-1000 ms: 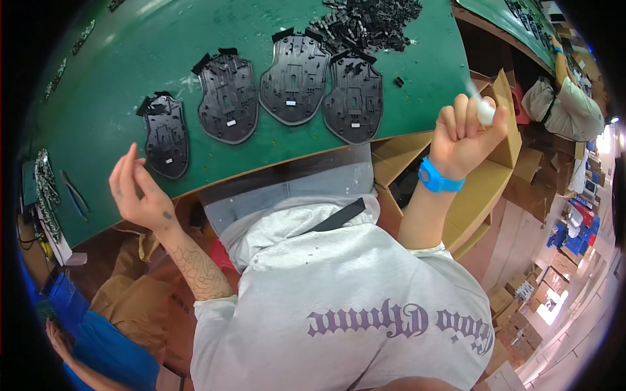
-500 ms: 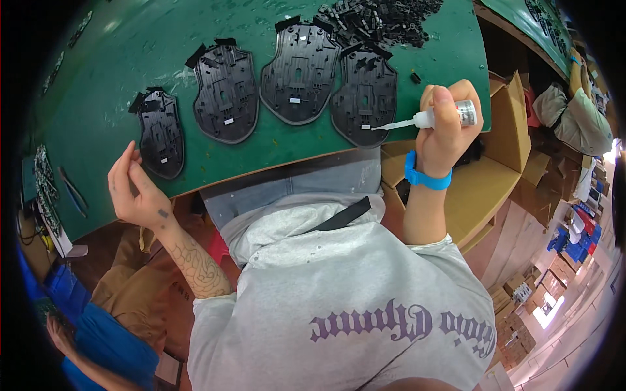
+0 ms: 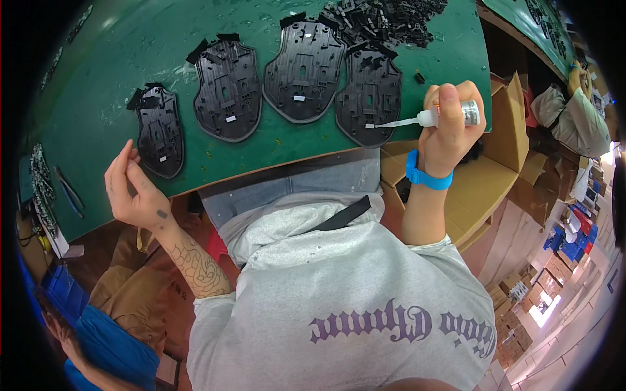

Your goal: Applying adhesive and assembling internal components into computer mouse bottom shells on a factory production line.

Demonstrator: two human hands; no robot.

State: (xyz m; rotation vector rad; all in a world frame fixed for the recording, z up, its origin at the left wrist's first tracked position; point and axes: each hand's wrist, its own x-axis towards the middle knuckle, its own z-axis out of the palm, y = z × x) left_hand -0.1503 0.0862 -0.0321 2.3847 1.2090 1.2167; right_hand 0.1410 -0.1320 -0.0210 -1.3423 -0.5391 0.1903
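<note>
My right hand (image 3: 450,130) is wrapped round a small white glue bottle (image 3: 469,113) tilted on its side. The bottle's long thin nozzle (image 3: 401,122) points left, its tip at the right end of a small white rectangle (image 3: 370,126) on the rightmost black plastic shell (image 3: 365,98). Whether the tip touches is too small to tell. My left hand (image 3: 134,189) is empty, fingers loosely stretched, at the table edge beside the leftmost shell (image 3: 158,130). Between these lie two more shells, one left of centre (image 3: 228,85) and a larger one (image 3: 305,65); each bears a similar white rectangle.
A heap of small black parts (image 3: 391,19) lies at the far side of the green table (image 3: 261,156). Pliers (image 3: 70,192) rest at the left. An open cardboard box (image 3: 489,182) stands by my right arm. Other people sit at lower left (image 3: 117,332) and far right (image 3: 580,124).
The shells sit slightly further right in view, and the nozzle tip has shifted slightly right with the rightmost one. My left hand has moved slightly left. My grip on the glue bottle is unchanged.
</note>
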